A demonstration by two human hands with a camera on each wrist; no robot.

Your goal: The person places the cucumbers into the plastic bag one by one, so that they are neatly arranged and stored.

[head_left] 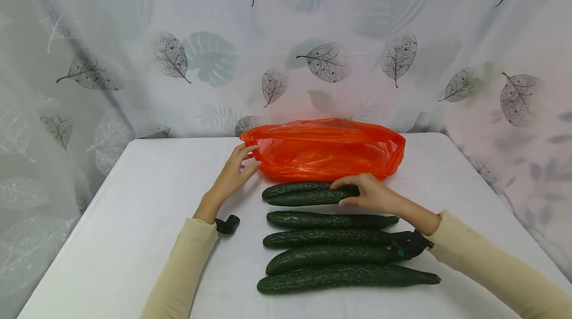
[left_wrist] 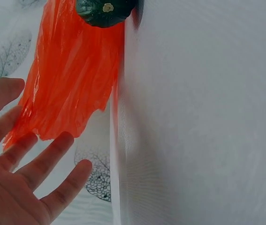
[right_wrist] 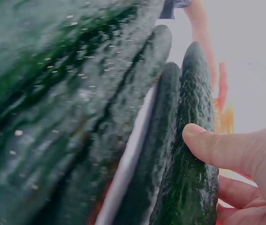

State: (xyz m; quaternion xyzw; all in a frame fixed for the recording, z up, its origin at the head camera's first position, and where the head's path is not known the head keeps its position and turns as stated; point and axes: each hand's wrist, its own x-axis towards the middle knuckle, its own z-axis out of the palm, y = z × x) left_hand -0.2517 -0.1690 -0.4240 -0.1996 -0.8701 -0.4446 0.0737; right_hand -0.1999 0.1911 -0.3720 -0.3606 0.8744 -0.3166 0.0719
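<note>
My right hand point(head_left: 373, 195) grips the right end of a dark green cucumber point(right_wrist: 193, 103), thumb on one side and fingers on the other. In the head view that cucumber lies close along another one point(head_left: 286, 189), just in front of a red plastic bag point(head_left: 330, 172). The bag lies on its side with its wide mouth facing me. At the bag's left edge is my left hand point(head_left: 234, 172), fingers spread. In the left wrist view the left fingertips point(left_wrist: 64, 138) overlap the bag's edge, and a cucumber end point(left_wrist: 107, 14) shows above.
Several more cucumbers point(head_left: 321, 219) lie in a row nearer to me on the white table point(head_left: 111, 239). A leaf-patterned curtain point(head_left: 286, 36) hangs behind the table and at both sides. Dark wrist straps point(head_left: 228, 224) show on both arms.
</note>
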